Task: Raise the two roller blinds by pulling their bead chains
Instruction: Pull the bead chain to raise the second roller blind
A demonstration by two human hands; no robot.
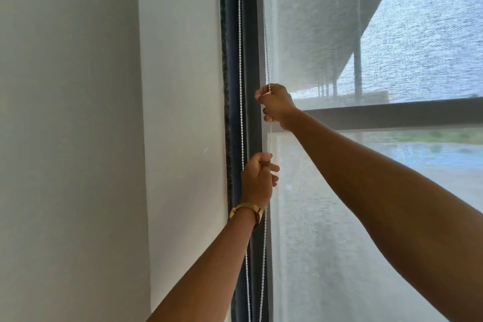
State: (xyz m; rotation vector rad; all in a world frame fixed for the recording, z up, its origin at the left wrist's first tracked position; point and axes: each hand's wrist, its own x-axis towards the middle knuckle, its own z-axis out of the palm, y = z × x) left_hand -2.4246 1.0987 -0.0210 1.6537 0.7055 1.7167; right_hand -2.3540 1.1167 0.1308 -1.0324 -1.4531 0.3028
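Left hand, lower, with a gold watch at the wrist: clenched around one strand of the bead chain beside the dark window frame. Right hand, higher: pinched shut on the strand nearer the cloth, arm stretched up. Chain: white, thin, a loop of two strands hanging along the frame from above the view to below it; the other end is not visible. It looks light and limp, likely slick between beads, so best taken in a closed fist or firm pinch, hand over hand, pulling straight down to avoid it jumping. Blind: sheer pale cloth, soft, covering the glass fully in view; a second layer's edge shows near the crossbar. Beyond: blurred building and greenery. White wall at left.
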